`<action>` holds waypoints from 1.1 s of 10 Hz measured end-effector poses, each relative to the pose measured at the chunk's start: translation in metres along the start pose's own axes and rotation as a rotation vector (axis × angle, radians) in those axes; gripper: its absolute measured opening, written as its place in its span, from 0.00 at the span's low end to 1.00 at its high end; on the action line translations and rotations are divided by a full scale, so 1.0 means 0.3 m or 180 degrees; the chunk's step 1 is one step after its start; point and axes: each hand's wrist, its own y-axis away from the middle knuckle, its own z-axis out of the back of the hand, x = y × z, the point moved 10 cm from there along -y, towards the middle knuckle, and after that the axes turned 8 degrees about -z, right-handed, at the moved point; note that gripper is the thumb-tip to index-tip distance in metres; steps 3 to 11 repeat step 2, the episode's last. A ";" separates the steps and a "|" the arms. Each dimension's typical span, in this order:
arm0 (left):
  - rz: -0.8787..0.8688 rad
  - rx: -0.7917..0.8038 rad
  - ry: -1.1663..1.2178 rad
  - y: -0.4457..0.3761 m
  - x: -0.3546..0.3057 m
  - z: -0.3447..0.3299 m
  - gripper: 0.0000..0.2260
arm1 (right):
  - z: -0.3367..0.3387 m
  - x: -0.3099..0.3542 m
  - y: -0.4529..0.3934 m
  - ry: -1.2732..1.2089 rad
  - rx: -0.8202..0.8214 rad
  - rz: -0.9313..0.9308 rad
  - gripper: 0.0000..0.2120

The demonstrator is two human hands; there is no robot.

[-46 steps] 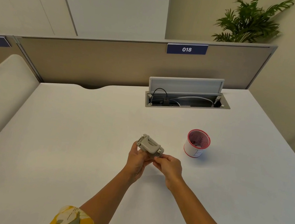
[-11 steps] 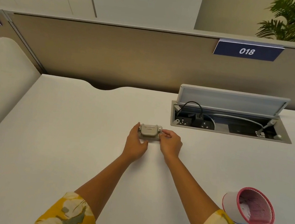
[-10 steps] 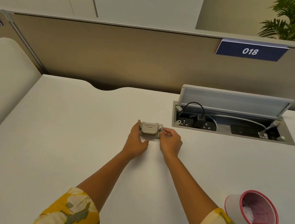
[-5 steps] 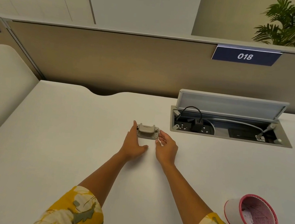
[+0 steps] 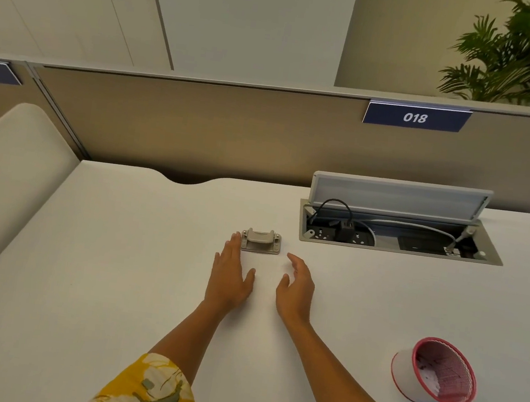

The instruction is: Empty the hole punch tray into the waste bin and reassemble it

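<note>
Now the hole punch (image 5: 261,241) sits upright on the white desk (image 5: 107,281), just left of the open cable box (image 5: 400,232) sunk into the desktop. Near the punch, the left hand (image 5: 230,273) lies flat and open on the desk, its fingertips (image 5: 236,237) at the punch's left edge; whether they touch it is hard to tell. On the punch's near right side, the right hand (image 5: 296,288) hovers open and loosely curved, apart from it and holding nothing. Well to the right of the punch and nearer the person, the pink-rimmed waste bin (image 5: 434,372) stands with paper scraps inside.
</note>
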 end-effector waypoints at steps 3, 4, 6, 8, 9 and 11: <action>-0.0518 -0.0285 -0.0805 0.076 -0.157 0.080 0.32 | 0.106 0.076 0.065 0.0469 -0.0207 0.0493 0.19; -0.0518 -0.0285 -0.0805 0.076 -0.157 0.080 0.32 | 0.106 0.076 0.065 0.0469 -0.0207 0.0493 0.19; -0.0518 -0.0285 -0.0805 0.076 -0.157 0.080 0.32 | 0.106 0.076 0.065 0.0469 -0.0207 0.0493 0.19; -0.0518 -0.0285 -0.0805 0.076 -0.157 0.080 0.32 | 0.106 0.076 0.065 0.0469 -0.0207 0.0493 0.19; -0.0518 -0.0285 -0.0805 0.076 -0.157 0.080 0.32 | 0.106 0.076 0.065 0.0469 -0.0207 0.0493 0.19; -0.0518 -0.0285 -0.0805 0.076 -0.157 0.080 0.32 | 0.106 0.076 0.065 0.0469 -0.0207 0.0493 0.19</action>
